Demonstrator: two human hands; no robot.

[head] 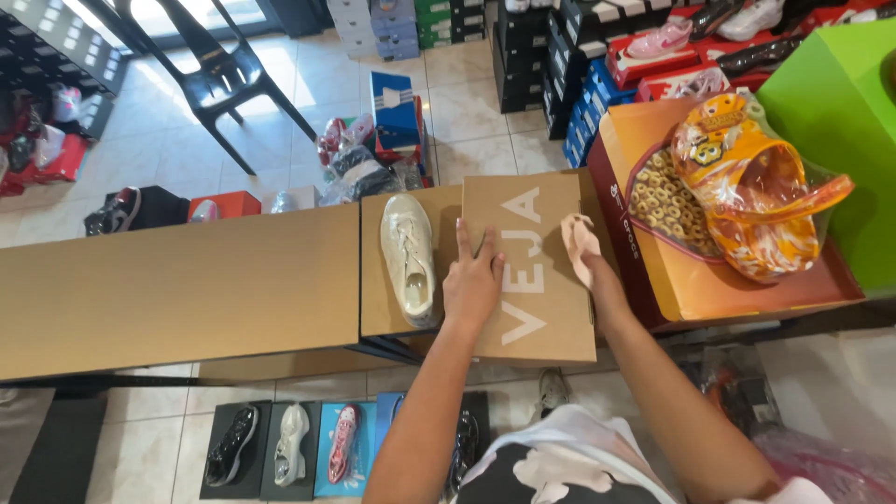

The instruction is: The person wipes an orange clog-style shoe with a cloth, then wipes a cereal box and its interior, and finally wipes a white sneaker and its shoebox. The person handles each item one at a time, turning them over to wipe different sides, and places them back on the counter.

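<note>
My left hand [472, 280] lies flat, fingers spread, on the lid of a tan cardboard shoe box [541, 322]. At the box's right edge my right hand [586, 257] is closed on a pale pink cloth [581, 245]. Just left of my left hand a cream-white sneaker [410, 258] lies on the cardboard counter [187, 289], toe toward me.
To the right, an orange shoe box [709, 280] carries an orange patterned shoe in a clear bag [747, 196], beside a green box [840, 121]. Black plastic chair [215, 70] and stacked shoe boxes stand behind. Shoes on boxes [289, 448] sit on the floor below the counter.
</note>
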